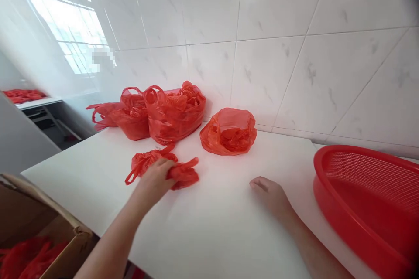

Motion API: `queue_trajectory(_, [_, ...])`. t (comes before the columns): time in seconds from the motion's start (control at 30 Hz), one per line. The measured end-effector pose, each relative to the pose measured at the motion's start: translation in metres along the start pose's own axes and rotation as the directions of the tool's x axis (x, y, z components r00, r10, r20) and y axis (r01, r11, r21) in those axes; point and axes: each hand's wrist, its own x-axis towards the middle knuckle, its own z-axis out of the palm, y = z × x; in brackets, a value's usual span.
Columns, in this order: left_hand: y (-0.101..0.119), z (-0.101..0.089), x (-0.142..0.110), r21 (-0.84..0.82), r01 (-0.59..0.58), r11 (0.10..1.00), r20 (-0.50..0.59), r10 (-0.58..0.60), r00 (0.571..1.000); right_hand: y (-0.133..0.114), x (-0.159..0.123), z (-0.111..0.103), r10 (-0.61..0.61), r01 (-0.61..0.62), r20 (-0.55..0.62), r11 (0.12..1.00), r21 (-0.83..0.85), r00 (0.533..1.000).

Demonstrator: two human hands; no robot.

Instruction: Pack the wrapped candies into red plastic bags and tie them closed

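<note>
My left hand point(159, 175) is closed around a crumpled red plastic bag point(186, 173) on the white table, its fingers wrapped over the top. Part of the bag bunches out to the right of the fingers. More crumpled red plastic with a looped handle point(144, 162) lies just behind and left of this hand; I cannot tell whether it is the same bag. My right hand point(269, 192) rests over the table to the right, fingers curled in, with nothing visible in it. Behind, between the two hands, stands an open red plastic bag point(228, 133) with crumpled red plastic inside.
Two stuffed red bags point(175, 115) stand against the tiled wall point(212, 65). A red perforated basket point(343, 209) sits at the right of the white table point(209, 235). At lower left, a cardboard box point(62, 218) holds more red plastic. Another surface with red plastic point(24, 95) is far left.
</note>
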Motion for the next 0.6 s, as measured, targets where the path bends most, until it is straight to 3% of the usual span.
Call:
queue_trajectory(0.07, [-0.023, -0.005, -0.006, 0.144, 0.084, 0.986, -0.045, -0.079, 0.996, -0.003, -0.002, 0.002, -0.002, 0.002, -0.021, 1.000, 0.001, 1.000])
queue_trajectory(0.2, [-0.056, 0.011, -0.008, 0.194, 0.087, 0.977, 0.049, -0.098, 0.994, -0.006, -0.004, 0.004, -0.027, 0.026, -0.064, 0.999, -0.018, 0.998])
queue_trajectory(0.27, [-0.064, 0.020, -0.003, 0.182, 0.136, 0.974, 0.056, -0.149, 0.987, -0.005, -0.004, 0.004, -0.046, 0.045, -0.069, 0.999, -0.019, 0.997])
queue_trajectory(0.33, [-0.062, 0.023, 0.004, 0.166, 0.175, 0.971, -0.022, -0.173, 0.985, -0.006, -0.004, 0.004, -0.057, 0.056, -0.075, 0.998, -0.017, 0.996])
queue_trajectory(0.4, [-0.044, 0.019, 0.011, 0.089, 0.090, 0.992, -0.152, -0.075, 0.986, -0.007, -0.004, 0.004, -0.058, 0.057, -0.085, 0.998, -0.021, 0.995])
queue_trajectory(0.47, [-0.010, 0.010, 0.017, -0.067, -0.119, 0.991, -0.269, 0.097, 0.958, -0.010, -0.003, 0.005, -0.053, 0.050, -0.099, 0.998, -0.032, 0.994])
queue_trajectory(0.53, [0.035, 0.000, 0.023, -0.265, -0.267, 0.927, -0.276, 0.192, 0.942, -0.012, -0.003, 0.006, -0.043, 0.038, -0.112, 0.998, -0.050, 0.993])
queue_trajectory(0.6, [0.083, -0.004, 0.034, -0.414, -0.371, 0.831, -0.172, 0.329, 0.928, -0.014, -0.004, 0.006, -0.043, 0.035, -0.115, 0.997, -0.076, 0.992])
